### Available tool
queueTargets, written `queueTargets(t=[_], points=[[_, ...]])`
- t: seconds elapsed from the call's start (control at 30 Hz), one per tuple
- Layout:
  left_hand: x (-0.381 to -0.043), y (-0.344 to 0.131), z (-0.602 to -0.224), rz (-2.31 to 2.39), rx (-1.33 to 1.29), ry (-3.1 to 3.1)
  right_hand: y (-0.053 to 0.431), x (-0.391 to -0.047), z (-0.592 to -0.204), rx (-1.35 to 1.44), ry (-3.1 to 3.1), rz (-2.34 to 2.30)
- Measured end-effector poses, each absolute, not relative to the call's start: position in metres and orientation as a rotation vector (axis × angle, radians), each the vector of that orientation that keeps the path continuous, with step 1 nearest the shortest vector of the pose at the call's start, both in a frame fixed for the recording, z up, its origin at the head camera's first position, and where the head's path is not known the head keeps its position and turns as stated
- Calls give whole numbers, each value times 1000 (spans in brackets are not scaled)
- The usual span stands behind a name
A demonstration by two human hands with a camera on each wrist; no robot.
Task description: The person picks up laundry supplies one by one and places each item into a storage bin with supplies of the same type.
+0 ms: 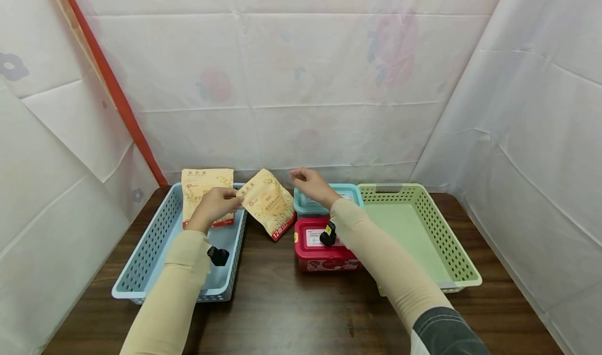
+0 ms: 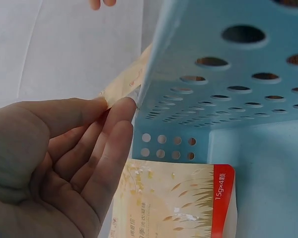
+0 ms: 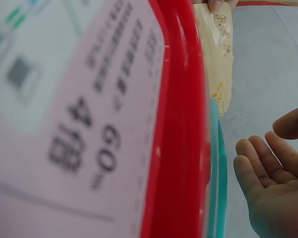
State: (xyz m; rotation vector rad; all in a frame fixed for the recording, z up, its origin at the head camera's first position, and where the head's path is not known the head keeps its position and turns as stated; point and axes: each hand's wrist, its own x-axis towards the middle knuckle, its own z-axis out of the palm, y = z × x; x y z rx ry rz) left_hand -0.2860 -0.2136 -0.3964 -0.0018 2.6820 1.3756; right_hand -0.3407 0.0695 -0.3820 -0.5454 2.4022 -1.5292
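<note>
My left hand (image 1: pixel 218 207) pinches the left edge of a tilted cream pouch (image 1: pixel 269 203) between thumb and fingers. This pouch has a red band along its bottom and leans over the table just right of the blue basket (image 1: pixel 134 271). A second cream pouch (image 1: pixel 204 187) stands at the back inside that basket, partly behind the left hand; its red end shows in the left wrist view. Over the teal-lidded box (image 1: pixel 301 204) hovers my right hand (image 1: pixel 314 184), fingers loosely bent and holding nothing. Below it sits a red lidded box (image 1: pixel 310 258), partly hidden by the right forearm.
A pale green basket (image 1: pixel 449 240) stands at the right, partly behind the right arm. The dark wooden table (image 1: pixel 277 313) reaches back to a white patterned sheet (image 1: pixel 305 83), and more sheets hang on both sides. A red strip (image 1: pixel 117 93) runs down the left corner.
</note>
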Motion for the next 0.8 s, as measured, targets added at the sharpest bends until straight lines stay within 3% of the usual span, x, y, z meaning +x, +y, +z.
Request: queueTargets(t=[0.8], points=[[-266, -198, -381, 1284, 199, 2816, 58, -350, -384, -545, 2416, -1493]])
